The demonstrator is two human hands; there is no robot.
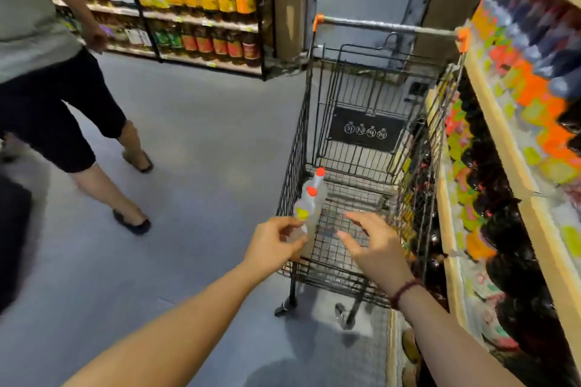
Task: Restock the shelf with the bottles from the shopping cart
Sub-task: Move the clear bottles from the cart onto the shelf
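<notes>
Gripping 1 bottle (306,214), left hand (272,243); passerby (47,72) beside shopping cart (361,141).

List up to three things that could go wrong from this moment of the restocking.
1. The left hand pinches only the base of a clear bottle; it may slip.
2. The second bottle leans against it and could topple.
3. A passer-by walks close to the cart; a collision is possible.

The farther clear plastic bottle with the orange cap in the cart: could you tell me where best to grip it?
Probably the body of the farther clear orange-capped bottle, from the right with the open right hand: it leans against the black wire cart's left wall, and the left hand already holds its neighbour.
</notes>
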